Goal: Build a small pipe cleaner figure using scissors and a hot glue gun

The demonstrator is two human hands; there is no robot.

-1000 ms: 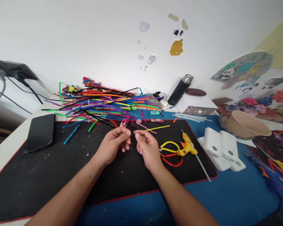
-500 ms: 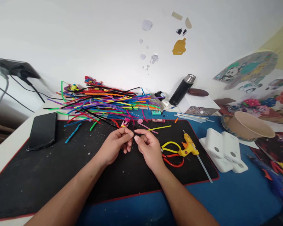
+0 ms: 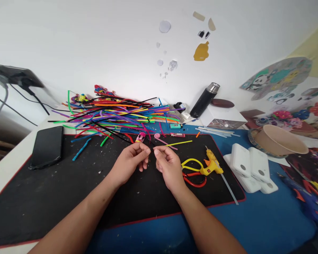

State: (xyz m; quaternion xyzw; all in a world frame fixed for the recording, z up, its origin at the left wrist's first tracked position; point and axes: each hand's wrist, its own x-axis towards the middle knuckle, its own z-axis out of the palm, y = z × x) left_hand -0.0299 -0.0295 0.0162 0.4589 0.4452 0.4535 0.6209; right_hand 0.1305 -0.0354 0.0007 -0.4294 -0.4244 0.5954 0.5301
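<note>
While the left hand (image 3: 129, 162) and right hand (image 3: 170, 167) pinch a small dark piece (image 3: 152, 150), it shows between their closed grips.

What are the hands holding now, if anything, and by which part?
The left hand and right hand both seem to pinch a dark piece, glimpsed in the gap between them; too small and hidden to tell by which part.

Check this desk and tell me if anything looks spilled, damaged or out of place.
Nothing looks clearly spilled or damaged. The untidy part is the heap of colored fuzzy stems: it lies tangled, with ends straying over the black mat's back edge. Pale specks also dot the mat, perhaps scraps.
</note>
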